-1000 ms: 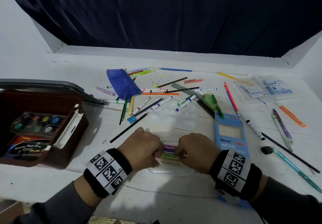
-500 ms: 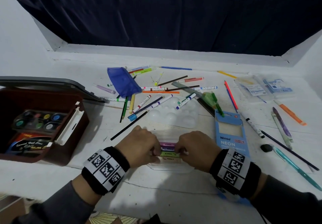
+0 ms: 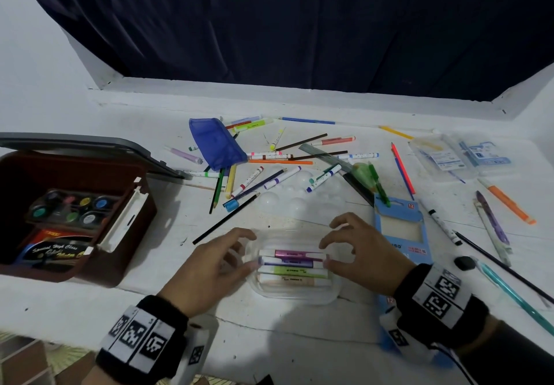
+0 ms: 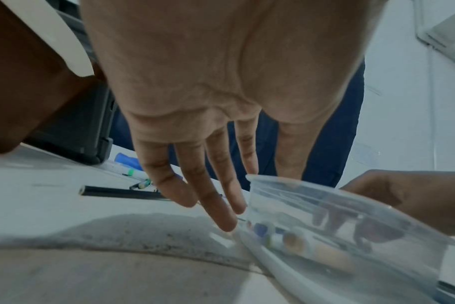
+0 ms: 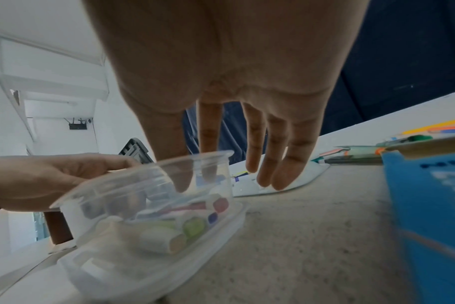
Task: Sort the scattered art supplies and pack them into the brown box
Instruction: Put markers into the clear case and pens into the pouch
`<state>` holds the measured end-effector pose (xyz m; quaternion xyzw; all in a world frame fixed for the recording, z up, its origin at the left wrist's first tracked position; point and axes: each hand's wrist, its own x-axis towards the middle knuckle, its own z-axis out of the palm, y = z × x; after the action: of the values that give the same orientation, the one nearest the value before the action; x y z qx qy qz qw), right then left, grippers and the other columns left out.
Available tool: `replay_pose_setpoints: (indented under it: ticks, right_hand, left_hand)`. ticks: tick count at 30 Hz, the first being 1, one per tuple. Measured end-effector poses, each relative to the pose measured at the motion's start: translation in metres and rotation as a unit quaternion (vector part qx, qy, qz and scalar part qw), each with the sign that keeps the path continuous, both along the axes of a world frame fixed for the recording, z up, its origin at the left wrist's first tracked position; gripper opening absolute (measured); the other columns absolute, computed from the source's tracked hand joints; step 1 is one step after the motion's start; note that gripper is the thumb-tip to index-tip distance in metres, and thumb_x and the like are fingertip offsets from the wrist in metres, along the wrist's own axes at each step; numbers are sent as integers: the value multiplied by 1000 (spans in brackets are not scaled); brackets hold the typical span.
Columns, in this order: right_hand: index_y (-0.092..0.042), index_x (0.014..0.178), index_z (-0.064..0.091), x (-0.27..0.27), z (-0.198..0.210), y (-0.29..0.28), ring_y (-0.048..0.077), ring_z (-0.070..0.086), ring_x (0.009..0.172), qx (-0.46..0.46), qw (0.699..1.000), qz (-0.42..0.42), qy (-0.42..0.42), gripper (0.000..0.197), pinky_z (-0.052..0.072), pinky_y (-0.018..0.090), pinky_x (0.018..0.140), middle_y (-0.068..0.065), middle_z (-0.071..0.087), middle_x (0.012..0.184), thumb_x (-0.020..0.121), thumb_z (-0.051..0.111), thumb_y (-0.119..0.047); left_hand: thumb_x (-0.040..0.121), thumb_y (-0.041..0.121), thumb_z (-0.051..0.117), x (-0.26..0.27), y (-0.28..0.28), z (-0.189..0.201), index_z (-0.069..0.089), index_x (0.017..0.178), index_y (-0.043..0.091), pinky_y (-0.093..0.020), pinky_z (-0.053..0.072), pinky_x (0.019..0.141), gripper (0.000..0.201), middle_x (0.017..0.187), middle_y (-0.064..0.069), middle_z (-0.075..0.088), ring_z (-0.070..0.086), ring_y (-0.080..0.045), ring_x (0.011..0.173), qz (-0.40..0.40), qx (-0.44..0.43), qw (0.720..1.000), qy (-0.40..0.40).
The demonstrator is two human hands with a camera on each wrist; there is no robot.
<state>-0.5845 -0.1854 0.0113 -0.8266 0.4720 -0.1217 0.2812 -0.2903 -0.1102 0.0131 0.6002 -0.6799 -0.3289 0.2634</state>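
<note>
Head view: left hand (image 3: 209,267) and right hand (image 3: 364,254) flank the clear plastic case (image 3: 295,290) of four short highlighters (image 3: 295,266), well right of the brown box (image 3: 126,252); fingers spread and relaxed, gripping nothing. Left wrist view: straight fingertips (image 4: 225,221) are just beside the case's glossy, thin raised lid (image 4: 325,205). Right wrist view: fingers hang loose over the lid, so the step looks like closing the case; next, press the lid down and carry it left to the box.

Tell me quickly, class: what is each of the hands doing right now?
Left hand: open, fingers straight beside the clear case of highlighters, holding nothing.
Right hand: open, fingers spread over the case, holding nothing.
</note>
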Motion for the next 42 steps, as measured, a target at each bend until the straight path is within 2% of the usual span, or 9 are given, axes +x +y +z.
replay_pose_setpoints:
  ticks: [5,9,13,17,22,25,28,33,42]
  right_hand:
    - [-31,106,68,7,-9,0,7,53,91,-7,1000,26,10,26,43,25,78,-9,56,103,82,72,-38]
    - [-29,106,67,6,-5,-4,10,55,91,2,1000,24,10,25,50,33,81,-7,58,99,83,72,-39]
    - [-34,107,66,2,4,-12,6,58,92,44,998,38,-6,27,50,24,79,-10,60,101,84,72,-44]
    - [-32,95,69,4,14,-30,4,65,86,60,995,7,-83,17,47,11,70,-9,63,99,83,73,-43]
    - [-24,84,67,12,26,-72,6,65,81,10,993,-24,-113,11,53,19,73,-7,68,91,87,71,-33]
    - [-17,101,69,20,22,-103,15,64,92,-64,997,-24,-35,12,53,37,87,-1,70,100,93,62,-23]
    - [-14,120,63,31,19,-130,24,58,110,-83,992,-12,96,26,46,35,96,5,64,122,98,50,-20]
    - [-17,114,62,43,9,-152,24,61,102,-87,965,34,246,27,50,39,90,4,65,116,95,43,-10]
    - [-21,124,61,45,0,-154,24,53,117,-126,945,51,299,41,47,40,97,0,60,123,87,57,-5]
  left_hand:
    - [89,35,72,1,-10,0,56,120,41,-19,55,76,35,104,6,68,66,-4,91,-11,41,998,37]
    - [89,34,73,4,-18,2,53,125,44,-32,60,77,42,109,7,67,67,-8,94,-24,67,997,41]
    - [95,35,64,1,-20,2,48,130,45,-36,62,71,39,109,7,70,71,-13,91,-45,104,991,70]
    - [98,31,59,0,-25,-3,54,126,42,-43,61,73,30,101,0,72,70,-22,88,-25,99,990,101]
    - [103,18,51,1,-34,-9,59,120,40,-49,56,68,29,98,-9,71,64,-43,87,-18,104,987,124]
    - [103,22,49,1,-40,-10,59,122,36,-61,55,75,25,101,-10,73,64,-47,91,-36,102,987,115]
    - [104,21,46,0,-45,-5,59,117,41,-57,52,78,27,103,-16,71,62,-46,94,-42,99,990,94]
    - [105,24,44,-2,-43,-8,61,118,35,-60,53,80,24,101,-9,73,66,-42,92,-38,89,990,101]
    - [99,35,47,-1,-44,-14,60,123,27,-62,53,78,29,101,-10,73,65,-45,92,-27,87,989,119]
